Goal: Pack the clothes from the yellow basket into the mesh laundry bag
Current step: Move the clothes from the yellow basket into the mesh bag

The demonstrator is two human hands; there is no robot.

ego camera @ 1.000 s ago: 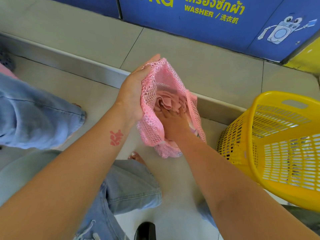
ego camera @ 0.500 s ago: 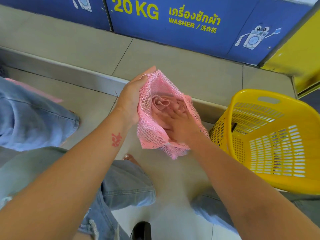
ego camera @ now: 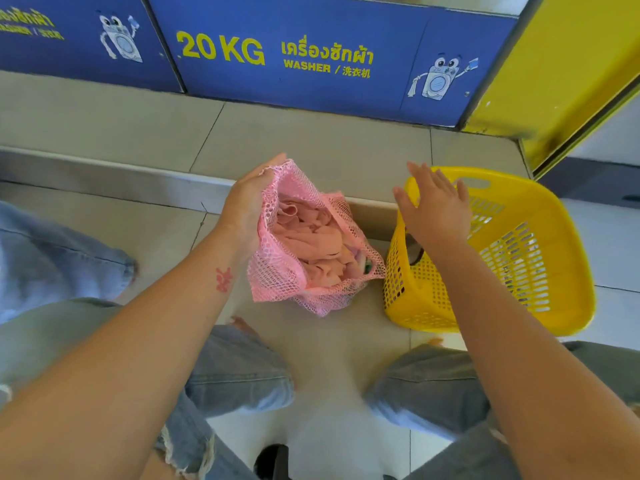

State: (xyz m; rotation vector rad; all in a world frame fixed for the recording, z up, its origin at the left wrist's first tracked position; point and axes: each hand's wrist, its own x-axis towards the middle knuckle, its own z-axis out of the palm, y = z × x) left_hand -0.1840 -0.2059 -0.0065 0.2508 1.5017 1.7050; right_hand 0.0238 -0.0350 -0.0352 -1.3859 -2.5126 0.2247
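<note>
My left hand (ego camera: 247, 206) grips the top edge of the pink mesh bag (ego camera: 277, 282), fingers pinched on the rim & holding the mouth up and wide. My right hand (ego camera: 434, 209) has nothing in it, fingers spread, palm down, hovering over the near rim of the yellow basket (ego camera: 554, 306), not touching it as far as I can tell. The bag hangs btwn my two hands, just left of the basket; its lower right side sits right beside the basket wall, can't tell if they touch. Inside the bag there's a crumpled pink cloth (ego camera: 311, 237) filling most of it, w/ a bit of something green at the right edge, too small to make out. Basket stands tilted on the floor (ego camera: 332, 341), slotted sides; I can't see much of what's in it. Below, my jeans (ego camera: 235, 368) frame the lower view, frayed at one knee. Floor is pale tile w/ a low step (ego camera: 104, 174) running across behind the bag. Past that, blue washer panels (ego camera: 311, 91) w/ yellow "20 KG" & "WASHER" lettering and cartoon washers, then a yellow panel (ego camera: 561, 81) at far right.
</note>
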